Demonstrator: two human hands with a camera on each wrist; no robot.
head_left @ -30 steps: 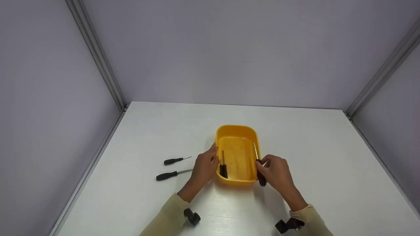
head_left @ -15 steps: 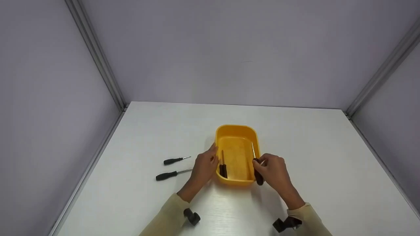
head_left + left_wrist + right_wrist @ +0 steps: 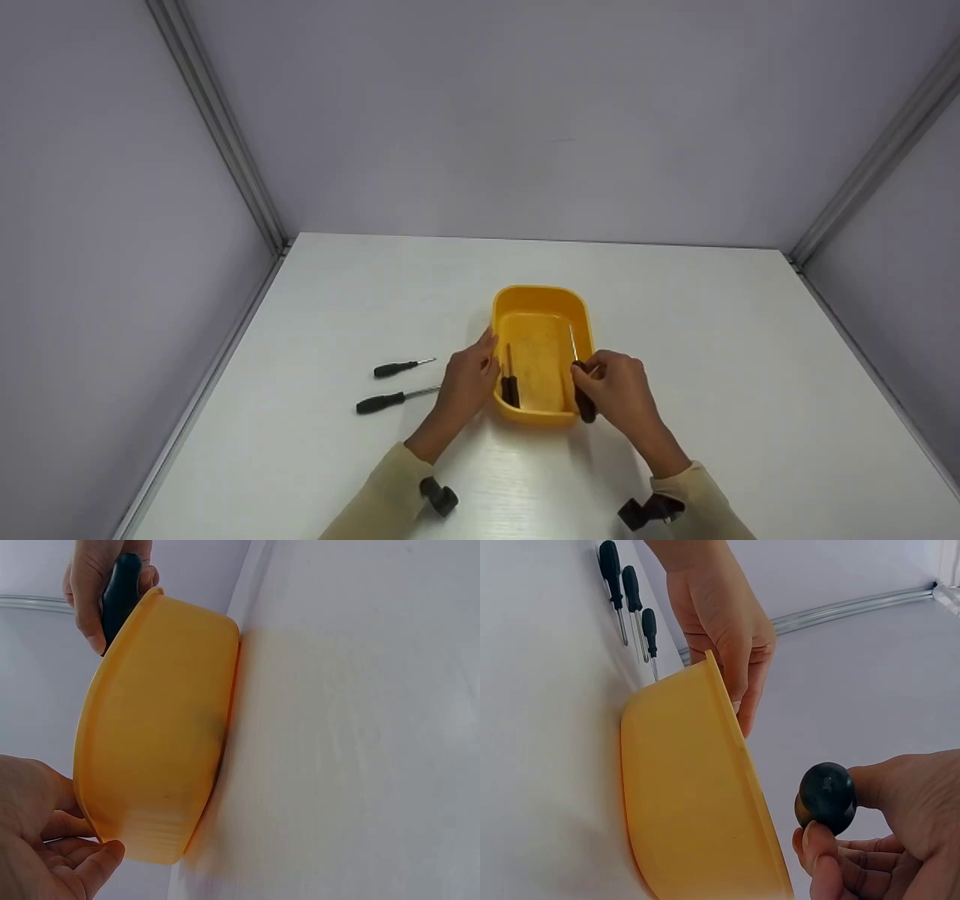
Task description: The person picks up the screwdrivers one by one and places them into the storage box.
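A yellow tray [image 3: 541, 298] stands mid-table. My left hand [image 3: 466, 381] rests against its left wall with fingers fairly straight; in the right wrist view that left hand [image 3: 720, 622] reaches just past the tray's [image 3: 690, 795] rim. My right hand [image 3: 616, 391] pinches a black-handled screwdriver [image 3: 581, 397] over the tray's right rim, its metal shaft pointing into the tray. The handle's butt [image 3: 826, 797] sits between thumb and fingers. In the left wrist view the right hand [image 3: 94, 585] holds the handle [image 3: 120, 592] above the tray [image 3: 157, 727]. Another screwdriver [image 3: 510, 379] lies inside along the left wall.
Two black-handled screwdrivers [image 3: 401, 367] [image 3: 394, 400] lie on the white table [image 3: 712, 360] left of my left hand; the right wrist view shows three screwdrivers [image 3: 634, 600] there. Grey walls close in the back and both sides.
My right hand has shifted left with the screwdriver, from outside the tray's right wall to over its rim. The left hand and the tray have stayed put.
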